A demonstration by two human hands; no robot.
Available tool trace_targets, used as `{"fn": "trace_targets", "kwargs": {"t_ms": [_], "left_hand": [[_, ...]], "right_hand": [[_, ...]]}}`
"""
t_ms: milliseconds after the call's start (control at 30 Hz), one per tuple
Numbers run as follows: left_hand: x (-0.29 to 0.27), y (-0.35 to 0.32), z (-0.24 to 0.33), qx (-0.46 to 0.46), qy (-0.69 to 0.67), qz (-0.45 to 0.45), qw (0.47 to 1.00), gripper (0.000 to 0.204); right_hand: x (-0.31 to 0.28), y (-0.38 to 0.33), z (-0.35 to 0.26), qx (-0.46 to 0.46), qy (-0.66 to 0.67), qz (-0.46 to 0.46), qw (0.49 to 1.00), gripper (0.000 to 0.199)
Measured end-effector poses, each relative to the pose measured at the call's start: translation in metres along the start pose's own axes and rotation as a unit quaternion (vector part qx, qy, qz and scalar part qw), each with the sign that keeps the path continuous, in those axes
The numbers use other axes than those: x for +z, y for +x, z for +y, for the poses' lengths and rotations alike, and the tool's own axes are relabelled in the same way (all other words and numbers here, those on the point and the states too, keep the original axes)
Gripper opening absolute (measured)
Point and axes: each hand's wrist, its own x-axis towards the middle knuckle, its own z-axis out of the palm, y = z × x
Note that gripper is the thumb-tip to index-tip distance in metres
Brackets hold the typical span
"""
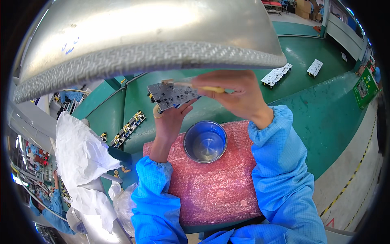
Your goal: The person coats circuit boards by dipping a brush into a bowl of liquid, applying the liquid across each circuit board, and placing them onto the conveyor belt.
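My left hand (168, 124) grips a grey circuit board (172, 96) from below and holds it tilted above the bench. A pale finger cot shows on one of its fingers. In my right hand (239, 91) is a thin brush with a yellowish handle (213, 88), held nearly level. Its tip end lies over the board's upper edge; whether it touches cannot be made out. Below and between my hands stands a round metal bowl (217, 136), with what looks like clear liquid at its bottom. Under the bowl lies pink bubble wrap (219, 195).
A large metal hood (162, 24) with a woven edge hangs close over my hands. Boards with components (128, 129) lie at left on the green bench (317, 105), and white-faced boards (277, 75) at far right. White crumpled sheeting (81, 146) hangs at left. Another person's sleeve (53, 205) shows far left.
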Motion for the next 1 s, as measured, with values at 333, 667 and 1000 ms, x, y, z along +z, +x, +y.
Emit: {"fn": "trace_targets", "kwargs": {"t_ms": [333, 667, 1000], "left_hand": [[-0.011, 0.002, -0.002, 0.001, 0.004, -0.028, 1.0, 0.054], [-0.02, 0.002, -0.005, 0.008, 0.013, 0.004, 1.0, 0.059], [-0.001, 0.005, -0.005, 0.006, 0.033, 0.014, 0.999, 0.051]], "right_hand": [[0.0, 0.002, -0.005, 0.001, 0.035, 0.019, 0.999, 0.018], [-0.021, 0.001, -0.004, 0.009, 0.068, -0.088, 0.994, 0.015], [-0.004, 0.001, 0.011, 0.322, 0.296, 0.079, 0.896, 0.024]]}}
